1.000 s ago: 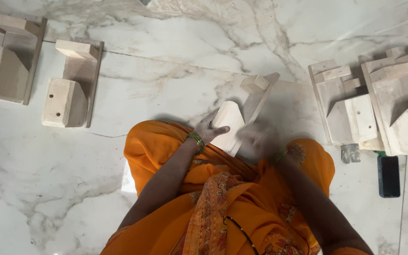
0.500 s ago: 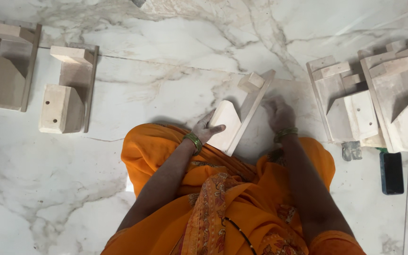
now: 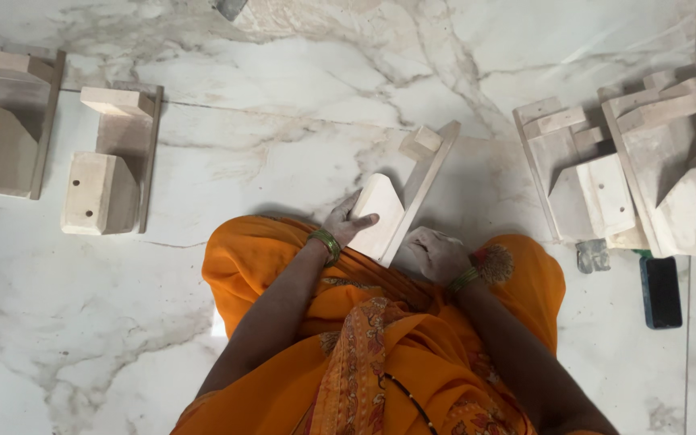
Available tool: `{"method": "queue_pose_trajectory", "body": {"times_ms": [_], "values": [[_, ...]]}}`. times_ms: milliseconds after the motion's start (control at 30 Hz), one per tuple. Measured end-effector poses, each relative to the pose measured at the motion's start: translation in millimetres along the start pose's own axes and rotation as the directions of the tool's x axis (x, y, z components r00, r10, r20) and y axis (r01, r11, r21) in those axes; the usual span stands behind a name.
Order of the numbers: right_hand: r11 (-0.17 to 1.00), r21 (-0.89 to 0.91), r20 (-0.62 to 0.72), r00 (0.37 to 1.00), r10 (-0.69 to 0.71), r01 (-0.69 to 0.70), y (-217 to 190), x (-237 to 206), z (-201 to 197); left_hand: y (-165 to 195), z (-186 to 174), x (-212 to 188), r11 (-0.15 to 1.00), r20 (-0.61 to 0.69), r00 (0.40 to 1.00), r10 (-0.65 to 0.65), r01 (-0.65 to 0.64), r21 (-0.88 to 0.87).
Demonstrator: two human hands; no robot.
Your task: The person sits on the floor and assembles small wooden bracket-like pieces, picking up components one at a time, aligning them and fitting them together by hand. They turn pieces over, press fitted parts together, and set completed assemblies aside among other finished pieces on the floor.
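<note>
The left hand (image 3: pixel 346 225) clasps the pale wooden bracket-like piece with a rounded block (image 3: pixel 392 211) lying on the white marble floor (image 3: pixel 283 97), just ahead of the orange-draped knees. The right hand (image 3: pixel 437 254), curled shut on nothing I can make out, rests beside its lower end. Similar finished-looking wooden pieces (image 3: pixel 106 173) stand well apart left and right (image 3: pixel 590 185); this one seems in progress.

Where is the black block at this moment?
The black block lies on the marble floor at the right edge of the head view, just below the stacked wooden pieces and right of the right hand.
</note>
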State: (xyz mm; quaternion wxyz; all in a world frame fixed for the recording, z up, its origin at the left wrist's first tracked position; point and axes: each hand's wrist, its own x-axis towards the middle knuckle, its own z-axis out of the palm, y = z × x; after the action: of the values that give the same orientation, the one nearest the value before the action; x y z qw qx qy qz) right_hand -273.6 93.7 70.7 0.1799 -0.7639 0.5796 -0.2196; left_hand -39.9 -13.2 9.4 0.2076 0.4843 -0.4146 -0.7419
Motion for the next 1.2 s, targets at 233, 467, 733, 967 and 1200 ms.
{"method": "queue_pose_trajectory", "body": {"times_ms": [233,467,733,967,1200], "values": [[0.999,0.008,0.030,0.998,-0.049,0.049,-3.9,-2.4,26.1,84.6,-0.1,-16.3,0.809,0.020,1.000,-0.002,-0.010,0.587],[0.956,-0.238,-0.096,0.984,0.153,-0.172,75.4,6.1,4.1,138.9,10.2,-18.5,0.275,0.121,0.992,-0.026,-0.109,0.955],[0.919,-0.144,-0.370,0.881,0.293,-0.367,93.9,5.7,-12.8,121.4,24.9,-23.0,-0.047,0.142,0.963,0.227,-0.134,0.990],[0.887,-0.098,-0.265,0.871,0.413,-0.451,77.0,29.7,-12.6,114.2,29.7,-26.3,0.008,-0.003,0.989,0.150,0.002,1.000],[0.873,-0.467,-0.187,0.981,0.056,-0.139,121.2,98.6,13.7,111.9,17.7,-9.6,-0.134,0.082,0.984,0.156,-0.061,0.989]]}}
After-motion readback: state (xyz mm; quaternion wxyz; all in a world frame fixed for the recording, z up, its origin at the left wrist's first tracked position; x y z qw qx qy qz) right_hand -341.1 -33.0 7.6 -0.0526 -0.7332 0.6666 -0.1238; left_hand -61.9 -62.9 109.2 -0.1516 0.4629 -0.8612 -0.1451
